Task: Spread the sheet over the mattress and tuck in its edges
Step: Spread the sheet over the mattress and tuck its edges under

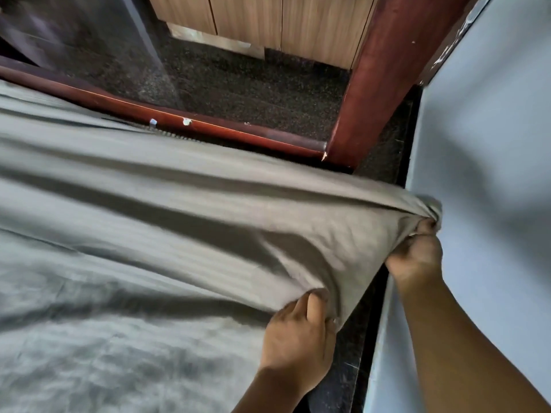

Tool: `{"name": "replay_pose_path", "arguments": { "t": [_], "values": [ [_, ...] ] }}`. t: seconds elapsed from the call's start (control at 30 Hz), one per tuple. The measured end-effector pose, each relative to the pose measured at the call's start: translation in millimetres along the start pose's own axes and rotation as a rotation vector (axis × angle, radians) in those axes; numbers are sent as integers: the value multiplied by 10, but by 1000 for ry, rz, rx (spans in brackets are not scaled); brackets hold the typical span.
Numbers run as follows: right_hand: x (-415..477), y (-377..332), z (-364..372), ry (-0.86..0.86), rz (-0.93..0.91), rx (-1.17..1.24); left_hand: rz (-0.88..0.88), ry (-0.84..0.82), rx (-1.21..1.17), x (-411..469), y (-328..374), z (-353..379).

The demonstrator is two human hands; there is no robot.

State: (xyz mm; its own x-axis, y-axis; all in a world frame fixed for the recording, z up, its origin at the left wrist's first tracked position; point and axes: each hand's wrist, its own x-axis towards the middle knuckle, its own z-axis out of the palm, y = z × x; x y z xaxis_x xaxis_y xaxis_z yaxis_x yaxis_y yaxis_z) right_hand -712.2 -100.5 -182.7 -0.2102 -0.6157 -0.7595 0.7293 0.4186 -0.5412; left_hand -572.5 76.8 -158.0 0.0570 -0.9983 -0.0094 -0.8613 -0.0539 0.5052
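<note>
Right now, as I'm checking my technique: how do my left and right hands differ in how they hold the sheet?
The right hand grips the bunched corner of the sheet, pulled up beside the wall; the left hand grips the edge lower down. The right hand reaches farther ahead; the left hand is nearer the camera. Both have fingers curled round the fabric.

Dark speckled floor (253,93), red-brown wooden post (387,70), pale wall (492,144), wood-grain cabinet (283,19).
</note>
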Motion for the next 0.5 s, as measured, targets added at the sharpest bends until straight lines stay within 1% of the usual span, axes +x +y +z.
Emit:
{"name": "replay_pose_path", "arguments": {
  "t": [0.07, 0.1, 0.17, 0.2, 0.23, 0.3, 0.33, 0.4, 0.47, 0.5],
  "values": [
    [63, -30, -3, 63, 2, -154, 18, 13, 59, -31, 74, 56],
    [90, 11, 6, 168, -7, -310, 18, 35, 89, -51, 106, 81],
    [60, 189, 2, 409, -68, -783, 27, 57, 138, -94, 164, 108],
    [-5, 322, -18, 461, -145, -1011, 46, 28, 149, -121, 183, 125],
    [-82, 464, -39, 431, -273, -1177, 72, 1, 153, -151, 180, 160],
    [-271, 765, -61, 170, -492, -1346, 56, -63, 137, -204, 131, 219],
    [-358, 905, -59, 38, -534, -1407, 20, -88, 154, -220, 98, 235],
    [-489, 1141, -27, -137, -569, -1545, -57, -129, 239, -255, -7, 286],
    [-566, 1299, 0, -233, -594, -1678, -111, -174, 325, -294, -144, 314],
    [-586, 1340, 1, -256, -605, -1738, -115, -165, 373, -306, -212, 317]
  ]
}}
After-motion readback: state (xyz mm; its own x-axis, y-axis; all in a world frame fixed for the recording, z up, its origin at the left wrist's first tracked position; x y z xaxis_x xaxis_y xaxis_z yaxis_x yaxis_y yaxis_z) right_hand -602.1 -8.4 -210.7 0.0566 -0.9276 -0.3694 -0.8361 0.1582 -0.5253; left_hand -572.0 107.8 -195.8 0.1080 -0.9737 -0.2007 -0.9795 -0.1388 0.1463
